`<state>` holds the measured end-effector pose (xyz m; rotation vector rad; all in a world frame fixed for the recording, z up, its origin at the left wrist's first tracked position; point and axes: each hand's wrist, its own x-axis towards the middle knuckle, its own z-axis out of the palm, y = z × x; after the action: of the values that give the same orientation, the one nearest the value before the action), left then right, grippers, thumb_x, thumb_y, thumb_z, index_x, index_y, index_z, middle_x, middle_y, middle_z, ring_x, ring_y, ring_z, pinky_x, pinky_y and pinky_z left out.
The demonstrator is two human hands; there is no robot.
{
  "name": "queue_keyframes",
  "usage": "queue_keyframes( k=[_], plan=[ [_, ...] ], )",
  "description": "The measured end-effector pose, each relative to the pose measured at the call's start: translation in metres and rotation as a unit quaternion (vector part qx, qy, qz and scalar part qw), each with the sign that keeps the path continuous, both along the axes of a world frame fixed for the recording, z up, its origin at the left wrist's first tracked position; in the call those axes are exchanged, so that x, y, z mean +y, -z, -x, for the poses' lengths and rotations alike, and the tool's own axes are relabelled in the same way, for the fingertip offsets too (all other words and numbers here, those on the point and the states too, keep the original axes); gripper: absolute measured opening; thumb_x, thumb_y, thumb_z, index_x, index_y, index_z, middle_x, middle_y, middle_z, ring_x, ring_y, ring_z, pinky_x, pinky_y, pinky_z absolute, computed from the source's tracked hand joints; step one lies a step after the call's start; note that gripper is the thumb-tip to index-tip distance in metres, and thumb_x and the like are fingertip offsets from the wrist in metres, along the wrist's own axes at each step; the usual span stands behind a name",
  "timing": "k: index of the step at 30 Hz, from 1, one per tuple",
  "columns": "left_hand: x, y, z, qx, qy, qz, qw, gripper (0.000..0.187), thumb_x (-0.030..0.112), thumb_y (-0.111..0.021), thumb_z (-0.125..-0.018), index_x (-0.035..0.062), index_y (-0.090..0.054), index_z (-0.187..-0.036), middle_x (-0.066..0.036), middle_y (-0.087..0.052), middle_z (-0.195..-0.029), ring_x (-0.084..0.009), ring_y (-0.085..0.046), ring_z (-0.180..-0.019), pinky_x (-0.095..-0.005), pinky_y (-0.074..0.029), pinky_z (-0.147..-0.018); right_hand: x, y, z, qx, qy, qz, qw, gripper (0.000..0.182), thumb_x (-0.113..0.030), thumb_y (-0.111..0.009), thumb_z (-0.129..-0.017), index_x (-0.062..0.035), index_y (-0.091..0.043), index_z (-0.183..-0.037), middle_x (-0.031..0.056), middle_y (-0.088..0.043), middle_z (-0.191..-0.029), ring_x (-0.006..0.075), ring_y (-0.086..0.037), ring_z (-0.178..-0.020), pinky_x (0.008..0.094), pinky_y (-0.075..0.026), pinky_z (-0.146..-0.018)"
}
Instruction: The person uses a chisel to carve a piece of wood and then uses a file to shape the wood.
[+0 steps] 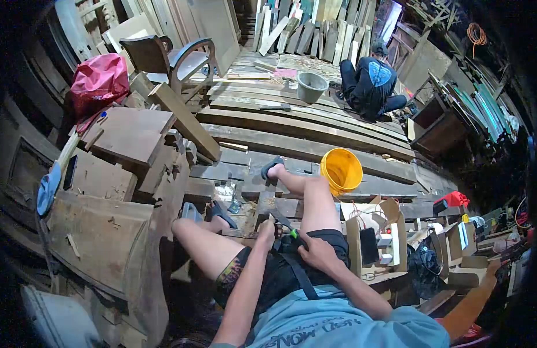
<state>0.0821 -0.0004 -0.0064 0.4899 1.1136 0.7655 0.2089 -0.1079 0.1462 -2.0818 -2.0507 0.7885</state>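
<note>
Both hands are close together above the lap, over black shorts. My right hand (pixel 318 253) is closed around the dark and green handle of a tool (pixel 284 221), whose grey, blade-like end points up and left. My left hand (pixel 268 233) is closed near the tip of that tool; a small dark thing shows at its fingers, too small to name. A yellow bucket (pixel 341 170) stands beyond the right knee. An open cardboard box (pixel 354 243) with a black flat object and white pieces in it sits to the right of the lap.
Wooden blocks and boards (pixel 100 229) are stacked at the left, below a red bag (pixel 99 81). Long planks (pixel 303 129) cross the floor ahead. Another person (pixel 372 84) sits at the back right near a grey bucket (pixel 312 88). A chair (pixel 184 61) stands at the back left.
</note>
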Motion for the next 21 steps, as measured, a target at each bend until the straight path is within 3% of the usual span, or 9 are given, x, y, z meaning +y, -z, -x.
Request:
queue_keyframes(
  k=[1,8,12,15,19,21],
  plan=[
    [0.0,-0.005,0.0,-0.031,0.001,0.044,0.999,0.029,0.023,-0.033,-0.089,0.0094,-0.05,-0.07,-0.001,-0.048,-0.057,-0.0111,-0.047,-0.047,-0.0258,-0.032,-0.039,0.002,-0.002,0.001,0.005,0.011,0.013,1.0,0.045,-0.028,-0.047,-0.084,-0.0158,-0.039,-0.126,0.0246,-0.059,-0.075,0.0414,-0.058,-0.072,0.05,-0.046,-0.066],
    [-0.001,-0.001,0.002,0.032,0.02,0.014,0.999,0.027,0.021,-0.034,-0.089,0.0088,-0.048,-0.069,0.0,-0.045,-0.056,-0.0104,-0.04,-0.042,-0.0244,-0.028,-0.037,0.001,-0.004,-0.002,-0.002,0.008,-0.009,1.0,0.04,-0.031,-0.048,-0.084,-0.015,-0.043,-0.12,0.024,-0.06,-0.075,0.0404,-0.059,-0.073,0.0499,-0.046,-0.066],
    [0.0,-0.001,0.002,0.05,0.031,0.023,0.998,0.027,0.02,-0.033,-0.088,0.0071,-0.052,-0.073,0.0,-0.042,-0.053,-0.0096,-0.038,-0.04,-0.0248,-0.028,-0.036,0.004,-0.009,-0.004,-0.045,0.067,0.004,0.997,0.038,-0.03,-0.054,-0.079,-0.0045,-0.049,-0.107,0.0219,-0.06,-0.077,0.0391,-0.059,-0.071,0.0487,-0.047,-0.066],
    [-0.003,-0.012,0.0,0.053,0.001,0.014,0.998,0.029,0.017,-0.034,-0.086,0.0017,-0.058,-0.092,0.001,-0.042,-0.053,-0.0095,-0.037,-0.039,-0.0246,-0.028,-0.035,0.005,-0.001,-0.015,-0.044,0.003,-0.15,0.988,0.036,-0.02,-0.059,-0.073,-0.0041,-0.048,-0.103,0.0192,-0.057,-0.084,0.0368,-0.058,-0.075,0.0452,-0.046,-0.064],
    [-0.001,-0.001,0.0,-0.036,-0.02,0.046,0.998,0.027,0.012,-0.037,-0.082,-0.001,-0.058,-0.092,-0.002,-0.044,-0.054,-0.011,-0.04,-0.041,-0.0258,-0.029,-0.036,0.011,-0.019,-0.01,-0.107,-0.023,-0.043,0.993,0.038,-0.011,-0.056,-0.071,-0.0053,-0.043,-0.106,0.0169,-0.054,-0.085,0.0349,-0.057,-0.074,0.0423,-0.047,-0.062],
    [0.001,0.012,-0.001,0.001,-0.009,0.022,1.0,0.026,0.012,-0.037,-0.08,-0.0011,-0.058,-0.091,-0.003,-0.046,-0.055,-0.0117,-0.041,-0.041,-0.026,-0.03,-0.036,0.012,-0.019,-0.008,-0.114,-0.036,-0.055,0.991,0.037,-0.011,-0.056,-0.071,-0.0056,-0.043,-0.106,0.0168,-0.055,-0.087,0.0341,-0.057,-0.074,0.0423,-0.047,-0.063]
  ],
)
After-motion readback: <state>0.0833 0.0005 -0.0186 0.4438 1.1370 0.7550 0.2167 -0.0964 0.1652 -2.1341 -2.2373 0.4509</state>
